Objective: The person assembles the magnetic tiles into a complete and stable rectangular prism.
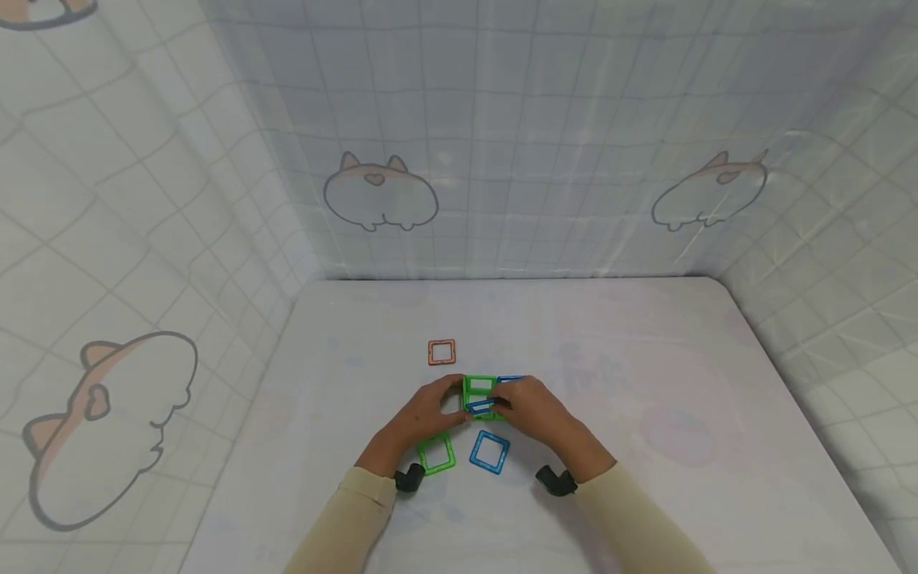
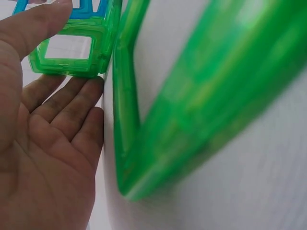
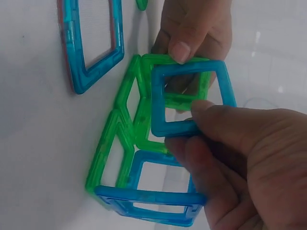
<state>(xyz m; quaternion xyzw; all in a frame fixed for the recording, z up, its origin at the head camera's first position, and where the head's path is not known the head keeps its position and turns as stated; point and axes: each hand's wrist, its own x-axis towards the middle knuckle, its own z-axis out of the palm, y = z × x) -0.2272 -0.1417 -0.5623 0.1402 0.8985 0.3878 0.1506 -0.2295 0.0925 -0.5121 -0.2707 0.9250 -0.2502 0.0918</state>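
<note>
My right hand [image 1: 534, 408] pinches a blue square magnetic tile [image 3: 159, 103] between thumb and fingers, tilted over a small structure of joined tiles. That structure has green square tiles [image 3: 101, 160] on the left and blue ones [image 3: 148, 195] at its right end, some standing up from the table. On its left side, my left hand [image 1: 421, 413] holds the green part, thumb at the near side and fingertips [image 2: 91, 88] against the green frame. The left thumb lies close to the held blue tile; whether they touch is unclear.
A loose green square tile [image 1: 452, 449] lies by the left wrist, with a loose blue square tile [image 1: 485, 468] to its right. An orange square tile [image 1: 441, 342] lies beyond the structure on the white table [image 1: 610, 343]. Patterned curtains [image 1: 545, 191] surround the table's back and sides.
</note>
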